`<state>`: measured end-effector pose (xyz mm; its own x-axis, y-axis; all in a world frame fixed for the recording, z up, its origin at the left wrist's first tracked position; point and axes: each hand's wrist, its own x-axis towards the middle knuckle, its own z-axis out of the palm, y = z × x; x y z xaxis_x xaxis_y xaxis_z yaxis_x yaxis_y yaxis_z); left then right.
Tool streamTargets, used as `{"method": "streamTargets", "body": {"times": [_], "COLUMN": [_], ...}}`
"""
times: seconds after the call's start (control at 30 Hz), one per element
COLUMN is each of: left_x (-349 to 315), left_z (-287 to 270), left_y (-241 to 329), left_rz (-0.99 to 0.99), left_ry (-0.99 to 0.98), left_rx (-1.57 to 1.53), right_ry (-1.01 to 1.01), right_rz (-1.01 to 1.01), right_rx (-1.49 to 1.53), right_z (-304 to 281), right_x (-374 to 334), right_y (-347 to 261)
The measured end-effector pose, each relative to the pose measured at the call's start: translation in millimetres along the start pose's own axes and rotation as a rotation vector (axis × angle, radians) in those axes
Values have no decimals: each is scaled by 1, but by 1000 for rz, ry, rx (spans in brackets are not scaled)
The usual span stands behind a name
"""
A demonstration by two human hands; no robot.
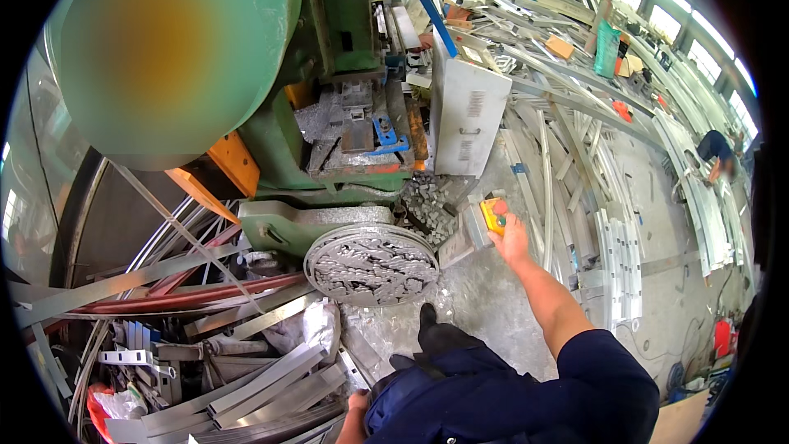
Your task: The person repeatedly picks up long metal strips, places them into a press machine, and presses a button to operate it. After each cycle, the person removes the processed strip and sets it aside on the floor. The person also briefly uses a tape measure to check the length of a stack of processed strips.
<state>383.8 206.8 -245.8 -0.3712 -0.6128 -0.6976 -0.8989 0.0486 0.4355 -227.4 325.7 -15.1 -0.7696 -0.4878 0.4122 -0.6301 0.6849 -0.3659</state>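
Observation:
My right hand (511,237) reaches forward to a yellow push-button control box (492,214) with a red and a green button. Its fingers are closed about the near side of the box, at the buttons; the finger pads are hidden. The box sits on a grey metal stand (470,233). My left hand (358,400) hangs low beside my left leg, close to long metal profiles (279,382). Its fingers are mostly out of sight. In front stands a large green press (279,127) with a metal die block and a blue clamp (386,133) on its bed.
A round container of metal scraps (371,265) stands before my feet, with loose offcuts (429,201) behind it. A grey cabinet (468,115) rises beside the press. Metal profiles (567,148) cover much of the right floor. A person (719,156) bends at far right.

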Motion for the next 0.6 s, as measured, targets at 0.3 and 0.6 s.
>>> {"method": "streamTargets", "body": {"times": [0.3, 0.6], "left_x": [1, 6], "left_z": [-64, -53], "left_y": [69, 107], "left_rz": [-162, -47], "left_ry": [17, -30], "left_rx": [-394, -109], "right_ry": [-57, -74], "right_rz": [59, 66], "right_rx": [-48, -39], "right_z": [1, -3], "right_x": [-1, -1], "right_y": [9, 7]}}
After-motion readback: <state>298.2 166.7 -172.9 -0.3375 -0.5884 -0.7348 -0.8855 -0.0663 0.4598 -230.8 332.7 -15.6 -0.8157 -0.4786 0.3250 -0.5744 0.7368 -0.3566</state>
